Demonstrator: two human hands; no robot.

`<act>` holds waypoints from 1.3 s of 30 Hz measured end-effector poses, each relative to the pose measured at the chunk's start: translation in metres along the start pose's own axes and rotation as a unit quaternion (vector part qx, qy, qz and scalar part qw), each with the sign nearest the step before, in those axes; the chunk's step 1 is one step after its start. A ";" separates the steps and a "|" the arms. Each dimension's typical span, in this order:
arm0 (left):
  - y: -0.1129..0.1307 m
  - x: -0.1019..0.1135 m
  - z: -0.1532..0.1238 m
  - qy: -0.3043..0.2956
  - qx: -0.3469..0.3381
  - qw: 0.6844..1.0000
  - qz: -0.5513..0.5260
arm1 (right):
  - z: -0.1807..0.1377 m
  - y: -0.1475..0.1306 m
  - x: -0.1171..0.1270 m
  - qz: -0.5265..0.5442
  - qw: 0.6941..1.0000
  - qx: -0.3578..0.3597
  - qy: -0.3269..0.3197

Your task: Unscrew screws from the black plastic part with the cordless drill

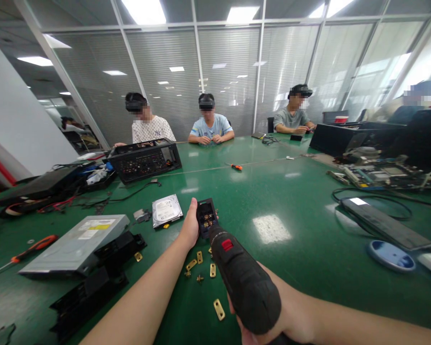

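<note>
My left hand (191, 224) is closed around a small black plastic terminal block (206, 211) with brass-coloured screws inside, held just above the green table. In my right hand (288, 306) is a black cordless drill (246, 282) with a red switch on top, gripped by its handle. The drill's nose points at the near end of the block; its tip is hidden, so I cannot tell whether it touches a screw. Several small brass plates (212, 270) and a few loose screws (200, 278) lie on the table below the block.
A hard drive (166, 211), an optical drive (81, 242), black plastic parts (89, 294) and a screwdriver (34, 248) lie to the left. Farther off are a computer case (147, 160) and another screwdriver (235, 166). Right are a circuit board (384, 173) and blue disc (391, 255). Several people sit opposite.
</note>
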State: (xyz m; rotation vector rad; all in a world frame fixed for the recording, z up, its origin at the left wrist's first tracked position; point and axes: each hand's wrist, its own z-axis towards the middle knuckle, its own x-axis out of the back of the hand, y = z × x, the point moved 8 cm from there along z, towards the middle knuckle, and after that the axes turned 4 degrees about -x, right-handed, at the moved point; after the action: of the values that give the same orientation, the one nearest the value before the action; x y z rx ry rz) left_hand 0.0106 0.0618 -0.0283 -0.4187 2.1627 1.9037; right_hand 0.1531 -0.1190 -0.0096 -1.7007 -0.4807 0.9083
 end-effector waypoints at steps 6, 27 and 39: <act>0.000 0.001 0.001 -0.006 -0.007 1.000 -0.003 | -0.001 -0.004 0.001 -0.003 1.000 0.011 0.008; -0.002 0.004 0.003 -0.011 -0.007 1.000 0.001 | -0.002 -0.006 0.003 0.003 0.998 -0.056 0.030; -0.003 0.004 0.001 -0.003 0.003 1.000 -0.021 | -0.003 0.003 0.004 -0.001 0.999 -0.041 0.023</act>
State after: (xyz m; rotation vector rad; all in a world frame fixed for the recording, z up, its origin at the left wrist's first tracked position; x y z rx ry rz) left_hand 0.0083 0.0620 -0.0325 -0.4521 2.1383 1.8730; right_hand 0.1570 -0.1191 -0.0132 -1.7923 -0.4947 0.8565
